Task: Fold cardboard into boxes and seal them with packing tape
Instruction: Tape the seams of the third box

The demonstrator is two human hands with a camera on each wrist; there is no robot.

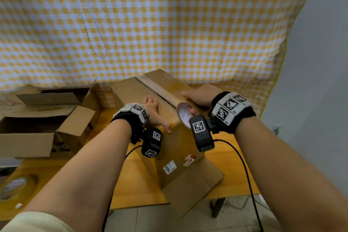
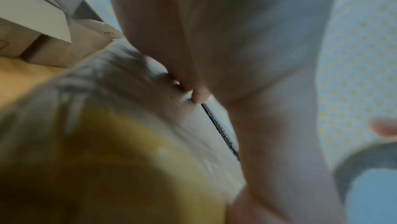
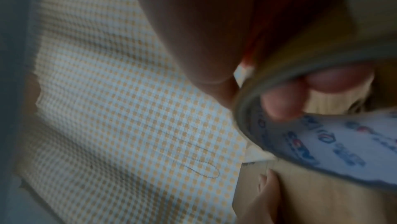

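Note:
A brown cardboard box (image 1: 169, 88) stands on the yellow table (image 1: 135, 175), its top flaps folded shut. A strip of brownish tape runs along the centre seam from the far edge toward me. My right hand (image 1: 195, 98) grips a roll of packing tape (image 1: 185, 114), fingers curled through its core (image 3: 281, 103), at the near end of the seam. My left hand (image 1: 152, 111) lies flat on the left top flap, fingers straight, thumb over the near edge. In the left wrist view the fingers (image 2: 199, 95) press the cardboard beside the seam.
An open, unsealed cardboard box (image 1: 47, 118) sits at the left of the table. A second tape roll (image 1: 15, 188) lies at the near left corner. A yellow checked cloth (image 1: 150, 24) hangs behind. Cables trail from both wrist cameras over the table's front edge.

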